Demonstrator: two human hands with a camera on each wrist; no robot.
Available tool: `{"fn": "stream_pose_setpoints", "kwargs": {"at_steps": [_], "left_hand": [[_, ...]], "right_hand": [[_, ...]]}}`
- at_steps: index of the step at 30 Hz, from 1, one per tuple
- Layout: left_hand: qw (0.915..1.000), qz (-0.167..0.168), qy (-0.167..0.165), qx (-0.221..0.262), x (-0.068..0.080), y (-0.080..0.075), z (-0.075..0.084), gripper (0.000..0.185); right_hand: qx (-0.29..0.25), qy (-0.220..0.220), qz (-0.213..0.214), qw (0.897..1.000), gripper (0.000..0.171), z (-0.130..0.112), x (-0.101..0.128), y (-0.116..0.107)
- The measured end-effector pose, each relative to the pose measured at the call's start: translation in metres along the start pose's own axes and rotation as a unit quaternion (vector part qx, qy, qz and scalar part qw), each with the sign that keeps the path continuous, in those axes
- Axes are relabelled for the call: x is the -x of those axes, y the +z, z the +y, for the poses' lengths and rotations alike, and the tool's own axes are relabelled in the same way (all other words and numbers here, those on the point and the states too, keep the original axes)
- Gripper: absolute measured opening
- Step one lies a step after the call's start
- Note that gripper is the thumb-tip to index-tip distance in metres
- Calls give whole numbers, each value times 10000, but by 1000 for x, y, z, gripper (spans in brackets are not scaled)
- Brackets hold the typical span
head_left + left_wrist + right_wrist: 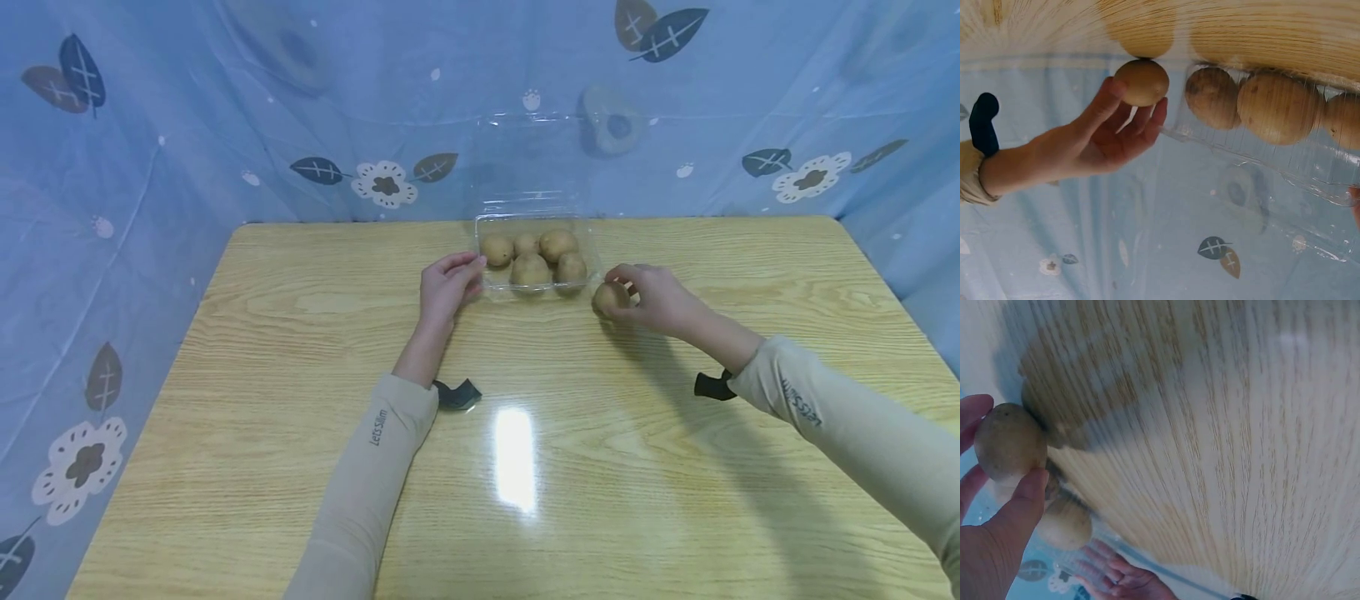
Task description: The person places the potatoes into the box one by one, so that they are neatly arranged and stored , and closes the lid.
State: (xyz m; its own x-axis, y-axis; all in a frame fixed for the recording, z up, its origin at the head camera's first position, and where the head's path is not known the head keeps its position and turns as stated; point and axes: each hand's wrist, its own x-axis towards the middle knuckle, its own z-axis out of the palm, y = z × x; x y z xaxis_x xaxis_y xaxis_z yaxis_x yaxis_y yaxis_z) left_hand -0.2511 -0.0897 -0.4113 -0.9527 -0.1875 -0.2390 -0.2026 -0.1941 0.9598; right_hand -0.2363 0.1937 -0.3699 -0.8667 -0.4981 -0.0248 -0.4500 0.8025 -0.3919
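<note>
Head looks down; wrist views close, seemingly inverted

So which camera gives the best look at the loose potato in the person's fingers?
The left wrist view: the potato shows whole, pinched by the right hand. The right wrist view shows it close but dim; the head view shows it small, partly hidden.

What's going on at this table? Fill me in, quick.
A person is working at a wooden table with small brown potatoes. An open clear plastic box at the far side holds five potatoes, its lid standing up behind. The left hand rests against the box's left edge. The right hand grips one more potato in its fingertips, just right of the box, low at the tabletop.
</note>
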Motion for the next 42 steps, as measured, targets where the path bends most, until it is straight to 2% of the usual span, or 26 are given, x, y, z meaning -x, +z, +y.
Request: {"fn": "stream_pose_setpoints", "kwargs": {"at_steps": [8, 18, 28, 37, 42], "left_hand": [[10000, -1, 52, 25, 0, -1, 0, 29], [10000, 2, 41, -30, 1, 0, 0, 29], [10000, -1, 50, -7, 1, 1, 0, 29], [10000, -22, 93, 25, 2, 0, 0, 29], [9999, -27, 112, 57, 1, 1, 0, 29]], "right_hand": [[41, -89, 8, 10000, 44, 2, -2, 2], [-73, 9, 128, 9999, 45, 6, -1, 6], [-117, 105, 693, 9975, 44, 7, -2, -13], [-58, 186, 696, 9974, 45, -3, -6, -23], [-158, 189, 876, 9959, 44, -6, -11, -28]]}}
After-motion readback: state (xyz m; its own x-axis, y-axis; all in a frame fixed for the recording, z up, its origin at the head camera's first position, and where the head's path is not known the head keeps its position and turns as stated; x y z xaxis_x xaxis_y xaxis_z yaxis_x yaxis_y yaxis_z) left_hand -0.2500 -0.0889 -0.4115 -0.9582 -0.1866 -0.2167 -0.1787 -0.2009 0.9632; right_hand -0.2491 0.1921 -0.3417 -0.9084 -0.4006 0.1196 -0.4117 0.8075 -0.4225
